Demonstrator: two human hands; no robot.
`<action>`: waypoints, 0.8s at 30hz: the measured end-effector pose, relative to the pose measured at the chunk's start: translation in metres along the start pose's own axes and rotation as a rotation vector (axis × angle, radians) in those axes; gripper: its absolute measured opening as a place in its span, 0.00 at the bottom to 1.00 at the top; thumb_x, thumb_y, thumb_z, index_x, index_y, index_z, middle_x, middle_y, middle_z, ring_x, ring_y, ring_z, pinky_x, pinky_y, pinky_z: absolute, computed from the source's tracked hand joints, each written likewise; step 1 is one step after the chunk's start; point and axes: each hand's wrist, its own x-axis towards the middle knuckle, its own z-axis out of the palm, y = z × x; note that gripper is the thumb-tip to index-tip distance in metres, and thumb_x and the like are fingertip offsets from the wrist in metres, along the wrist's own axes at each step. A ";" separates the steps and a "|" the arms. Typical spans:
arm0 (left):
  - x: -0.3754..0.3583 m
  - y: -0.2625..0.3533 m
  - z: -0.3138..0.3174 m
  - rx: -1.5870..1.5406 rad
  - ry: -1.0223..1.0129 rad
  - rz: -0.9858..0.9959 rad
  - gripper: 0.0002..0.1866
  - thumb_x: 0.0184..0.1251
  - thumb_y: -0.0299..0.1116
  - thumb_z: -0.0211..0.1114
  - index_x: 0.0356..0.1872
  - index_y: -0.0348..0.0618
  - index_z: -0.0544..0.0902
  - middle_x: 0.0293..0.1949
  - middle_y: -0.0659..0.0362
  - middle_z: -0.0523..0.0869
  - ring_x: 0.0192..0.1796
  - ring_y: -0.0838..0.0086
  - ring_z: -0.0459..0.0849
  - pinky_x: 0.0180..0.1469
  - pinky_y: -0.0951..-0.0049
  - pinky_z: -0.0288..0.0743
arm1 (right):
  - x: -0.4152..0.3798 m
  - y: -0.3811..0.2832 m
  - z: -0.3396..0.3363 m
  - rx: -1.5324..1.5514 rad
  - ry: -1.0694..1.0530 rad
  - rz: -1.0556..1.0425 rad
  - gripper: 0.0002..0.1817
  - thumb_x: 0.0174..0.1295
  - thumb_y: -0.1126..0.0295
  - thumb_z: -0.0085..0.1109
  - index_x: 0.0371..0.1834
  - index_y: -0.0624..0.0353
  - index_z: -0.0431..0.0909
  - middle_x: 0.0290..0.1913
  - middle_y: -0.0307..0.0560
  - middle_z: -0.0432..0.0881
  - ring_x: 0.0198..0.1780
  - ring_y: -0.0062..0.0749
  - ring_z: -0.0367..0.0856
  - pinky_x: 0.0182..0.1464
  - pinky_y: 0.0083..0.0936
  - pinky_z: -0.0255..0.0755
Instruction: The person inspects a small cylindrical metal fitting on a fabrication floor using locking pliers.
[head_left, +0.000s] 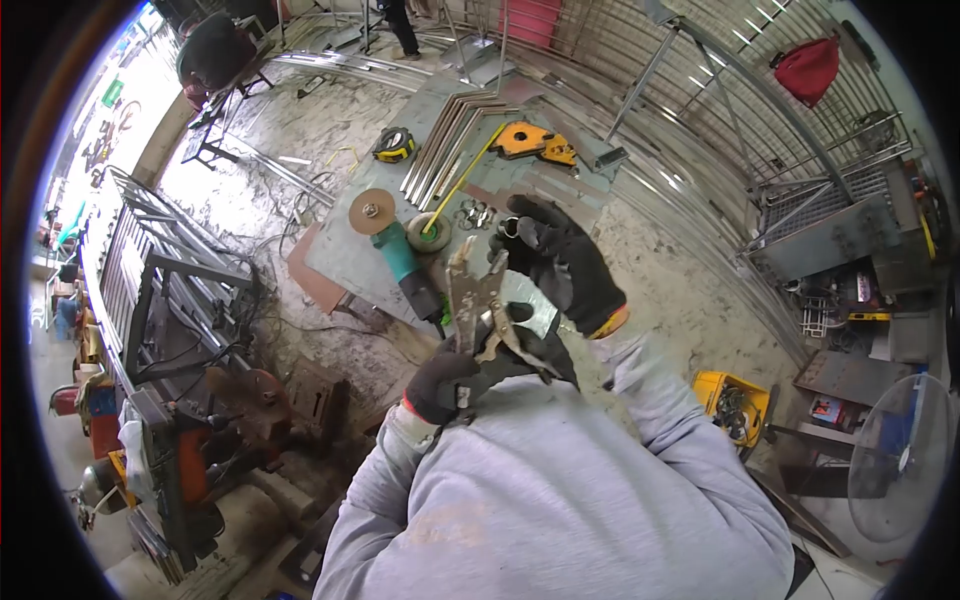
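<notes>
My left hand (pixel 440 388), in a dark glove, is closed at the lower left of a worn, pliers-like metal tool (pixel 466 300) with two upright jaws. Its exact kind is hard to make out. My right hand (pixel 565 262), also gloved, has its fingers bent around a small metal ring (pixel 510 227). Several similar small rings (pixel 474 214) lie on the metal-topped work table (pixel 350 240) just beyond. Left of the tool rests a teal angle grinder (pixel 398 262) with a brown disc (pixel 372 211). A loose round disc (pixel 430 232) lies beside it.
On the table are a tape measure (pixel 394 145), bent metal bars (pixel 455 140), a yellow strip (pixel 465 178) and orange magnetic squares (pixel 535 143). A metal frame (pixel 165 300) stands left. At right are a yellow bin (pixel 730 405) and a fan (pixel 903 458).
</notes>
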 end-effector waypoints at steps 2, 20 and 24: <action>-0.007 0.001 -0.002 0.015 0.015 0.004 0.32 0.66 0.27 0.63 0.73 0.36 0.73 0.59 0.57 0.84 0.55 0.73 0.85 0.59 0.70 0.79 | -0.001 0.011 -0.015 0.205 0.071 0.005 0.17 0.78 0.73 0.58 0.68 0.59 0.79 0.54 0.47 0.88 0.58 0.43 0.88 0.63 0.46 0.82; 0.000 0.008 -0.022 0.263 0.192 -0.067 0.33 0.62 0.28 0.66 0.71 0.33 0.75 0.50 0.62 0.85 0.45 0.81 0.83 0.50 0.79 0.79 | -0.001 0.048 -0.015 0.503 0.124 0.027 0.12 0.78 0.72 0.55 0.60 0.63 0.80 0.55 0.50 0.87 0.59 0.41 0.87 0.62 0.40 0.82; -0.001 0.009 -0.012 0.150 0.153 -0.046 0.34 0.62 0.28 0.66 0.72 0.34 0.74 0.52 0.61 0.85 0.47 0.80 0.84 0.51 0.79 0.79 | -0.008 0.036 -0.004 0.232 0.068 -0.041 0.13 0.76 0.73 0.59 0.60 0.64 0.80 0.55 0.51 0.87 0.57 0.41 0.88 0.60 0.38 0.82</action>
